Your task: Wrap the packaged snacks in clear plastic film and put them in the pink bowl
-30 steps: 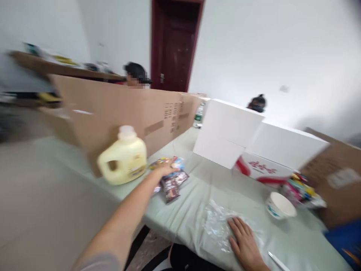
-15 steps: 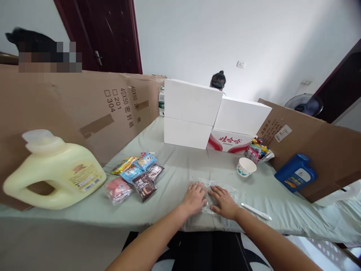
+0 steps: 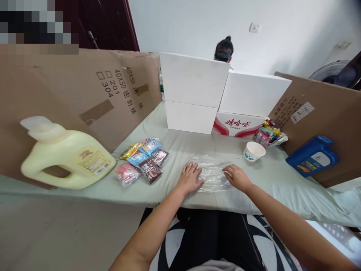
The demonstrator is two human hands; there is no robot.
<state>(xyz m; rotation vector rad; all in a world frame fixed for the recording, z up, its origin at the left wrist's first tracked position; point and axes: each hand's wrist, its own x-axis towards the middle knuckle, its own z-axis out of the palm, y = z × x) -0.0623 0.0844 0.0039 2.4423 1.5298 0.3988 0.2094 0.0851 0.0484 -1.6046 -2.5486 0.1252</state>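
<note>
A crinkled clear plastic bag (image 3: 211, 177) lies flat on the cloth-covered table in front of me. My left hand (image 3: 189, 177) rests palm down at the bag's left edge, its fingers spread and the thumb over the plastic. At the right edge is my right hand (image 3: 237, 177), with bent fingers that are apart and tips touching the film. Beyond it stands a white paper cup (image 3: 254, 151) with a blue-green pattern. Several packaged snacks (image 3: 143, 160) lie in a loose pile to the left of my left hand.
A large pale yellow jug (image 3: 70, 158) stands at the left before a cardboard panel (image 3: 96, 94). White boxes (image 3: 194, 82) are stacked at the back. On the right are a tray of snacks (image 3: 272, 137), a tilted blue bottle (image 3: 311, 156) and another cardboard panel (image 3: 324, 109). Two people are beyond the panels and boxes.
My hands have moved apart from the bag's middle to its two sides, baring the plastic between them. The view has tipped downward. The white knife-like tool on the right no longer shows.
</note>
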